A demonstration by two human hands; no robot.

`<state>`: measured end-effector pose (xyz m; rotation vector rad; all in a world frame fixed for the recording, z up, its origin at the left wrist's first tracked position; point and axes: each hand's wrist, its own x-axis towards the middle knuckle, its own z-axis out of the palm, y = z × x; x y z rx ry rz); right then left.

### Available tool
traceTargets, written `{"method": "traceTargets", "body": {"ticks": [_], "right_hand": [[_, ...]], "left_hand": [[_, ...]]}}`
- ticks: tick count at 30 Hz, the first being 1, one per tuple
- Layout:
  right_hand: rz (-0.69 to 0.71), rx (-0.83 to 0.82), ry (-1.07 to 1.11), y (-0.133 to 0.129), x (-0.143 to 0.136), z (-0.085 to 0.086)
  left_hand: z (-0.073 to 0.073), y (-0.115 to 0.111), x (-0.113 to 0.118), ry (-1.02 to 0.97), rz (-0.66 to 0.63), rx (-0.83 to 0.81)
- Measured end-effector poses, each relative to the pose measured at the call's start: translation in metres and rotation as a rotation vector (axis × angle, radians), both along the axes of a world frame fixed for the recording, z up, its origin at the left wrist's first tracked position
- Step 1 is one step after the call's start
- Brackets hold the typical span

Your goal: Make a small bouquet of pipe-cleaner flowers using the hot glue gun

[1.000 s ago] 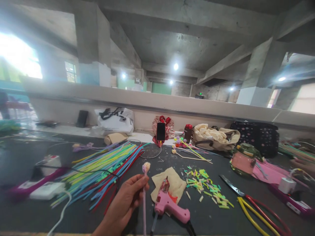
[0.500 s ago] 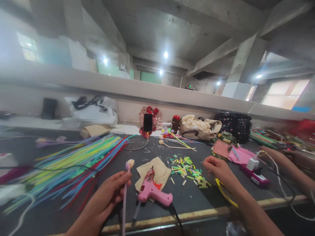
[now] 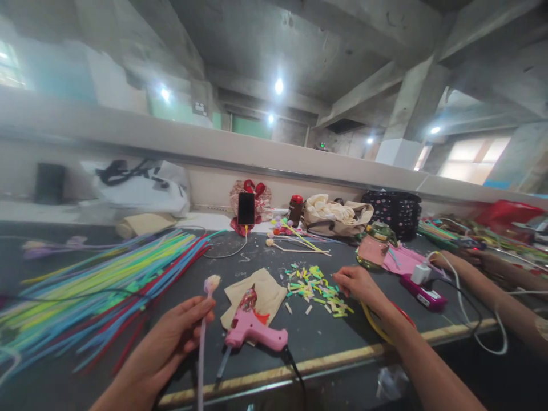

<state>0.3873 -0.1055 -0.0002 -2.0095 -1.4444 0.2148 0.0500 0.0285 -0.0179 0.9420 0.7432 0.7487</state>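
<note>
Fingers (image 3: 197, 310) of left hand (image 3: 165, 339) pinching lilac stem (image 3: 201, 359), right hand (image 3: 360, 285) curled, grip unclear

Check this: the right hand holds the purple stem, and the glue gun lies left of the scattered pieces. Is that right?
Wrong hand: the head view shows the left hand holding the purple stem; the glue gun lies left of the pieces.

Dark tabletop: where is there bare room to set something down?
Largest, barring specks: between the pink glue gun, the cut pieces, the yellow handle and the table's front edge. Smaller: between the coloured stems and the beige cloth, just beyond the left hand. Crowded: left, under the stems; right, around the bottle and purple power strip.
</note>
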Motion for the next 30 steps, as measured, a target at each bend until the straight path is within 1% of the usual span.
{"method": "traceTargets", "body": {"ticks": [3, 6, 9, 12, 14, 16, 18, 19, 21, 23, 26, 28, 30], "right_hand": [[0.019, -0.017, -0.141, 0.002, -0.005, -0.002], [0.061, -0.022, -0.281, 0.002, -0.015, -0.005], [0.171, -0.04, -0.371, 0.007, -0.029, -0.008], [0.279, -0.069, -0.425, 0.021, -0.035, -0.01], [0.265, -0.075, -0.453, 0.031, -0.03, -0.01], [0.201, -0.065, -0.474, 0.036, -0.02, -0.009], [0.157, -0.052, -0.482, 0.034, -0.012, -0.007], [0.158, -0.051, -0.482, 0.031, -0.01, -0.006], [0.206, -0.063, -0.482, 0.023, -0.012, -0.003], [0.283, -0.08, -0.483, 0.017, -0.023, -0.003], [0.355, -0.083, -0.488, 0.017, -0.039, -0.007], [0.333, -0.066, -0.488, 0.025, -0.042, -0.01], [0.252, -0.037, -0.483, 0.033, -0.036, -0.01]], "left_hand": [[0.0, 0.0, 0.0, -0.005, 0.001, 0.0], [-0.001, 0.0, 0.001, -0.027, 0.016, 0.006], [-0.002, 0.001, 0.001, -0.038, 0.003, 0.017], [-0.003, 0.002, 0.0, -0.034, -0.005, 0.016], [-0.003, 0.002, 0.0, -0.037, 0.004, 0.016], [-0.003, 0.001, 0.001, -0.041, 0.015, 0.014], [-0.003, 0.0, 0.001, -0.037, 0.022, 0.009], [-0.003, 0.0, 0.001, -0.036, 0.024, 0.009], [-0.003, 0.0, 0.001, -0.036, 0.023, 0.015], [-0.004, 0.0, 0.001, -0.035, 0.012, 0.018], [-0.004, 0.001, 0.001, -0.033, -0.012, 0.016], [-0.004, 0.001, 0.001, -0.042, -0.008, 0.021], [-0.005, 0.002, 0.001, -0.051, -0.003, 0.022]]}}
